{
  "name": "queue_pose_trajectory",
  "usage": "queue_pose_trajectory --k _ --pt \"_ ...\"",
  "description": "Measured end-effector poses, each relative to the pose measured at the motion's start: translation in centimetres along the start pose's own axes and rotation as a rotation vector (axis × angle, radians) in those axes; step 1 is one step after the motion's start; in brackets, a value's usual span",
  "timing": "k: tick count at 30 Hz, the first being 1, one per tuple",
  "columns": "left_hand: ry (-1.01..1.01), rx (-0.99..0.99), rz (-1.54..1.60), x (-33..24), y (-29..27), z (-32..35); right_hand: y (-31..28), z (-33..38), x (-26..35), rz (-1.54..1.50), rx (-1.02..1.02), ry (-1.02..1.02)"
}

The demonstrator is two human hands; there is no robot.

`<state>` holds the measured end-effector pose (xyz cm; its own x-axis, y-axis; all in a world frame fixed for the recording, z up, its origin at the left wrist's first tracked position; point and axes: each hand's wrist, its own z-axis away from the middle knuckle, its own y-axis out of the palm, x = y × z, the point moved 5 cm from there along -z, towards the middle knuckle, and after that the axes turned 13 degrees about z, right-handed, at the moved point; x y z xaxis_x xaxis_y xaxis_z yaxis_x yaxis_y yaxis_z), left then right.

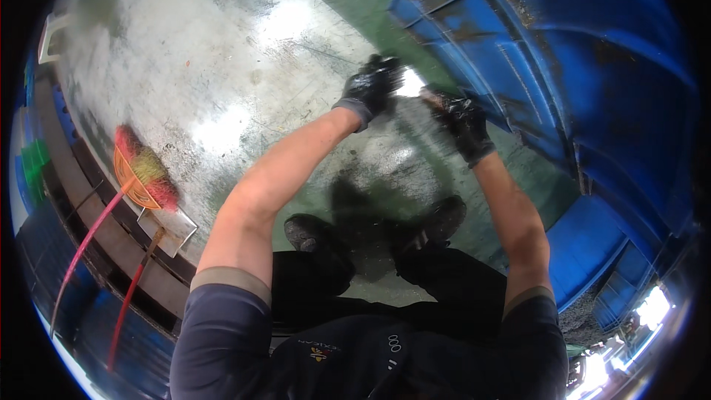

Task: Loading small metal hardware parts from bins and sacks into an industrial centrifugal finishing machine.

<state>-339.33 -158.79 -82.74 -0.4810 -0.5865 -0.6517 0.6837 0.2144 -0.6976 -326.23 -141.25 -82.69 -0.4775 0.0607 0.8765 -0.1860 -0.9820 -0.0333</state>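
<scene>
My left hand (370,89), in a black glove with a grey cuff, reaches out over the floor with its fingers curled. What lies inside them, if anything, is hidden. My right hand (465,127), also in a black glove, is a short way to the right, near the blue container. Motion smears its fingers, and a small brownish patch shows at their tips. Between the two hands is a bright white patch (409,83); I cannot tell whether it is a shiny thing or glare on the wet floor.
Large scuffed blue containers (518,52) stand along the right. On the left are a broom (144,170) with pink and yellow bristles and a metal dustpan (169,230) with a red handle. My dark shoes (311,235) stand on the shiny grey-green floor (244,52).
</scene>
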Motion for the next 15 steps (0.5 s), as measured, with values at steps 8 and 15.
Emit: queue_pose_trajectory --k 8,15 --pt "-0.179 -0.104 0.076 -2.4 -4.6 5.5 2.7 3.5 6.5 0.253 0.108 -0.151" --pt "-0.172 -0.393 0.406 -15.2 -16.3 19.9 3.5 15.2 16.1 0.127 0.226 0.072"
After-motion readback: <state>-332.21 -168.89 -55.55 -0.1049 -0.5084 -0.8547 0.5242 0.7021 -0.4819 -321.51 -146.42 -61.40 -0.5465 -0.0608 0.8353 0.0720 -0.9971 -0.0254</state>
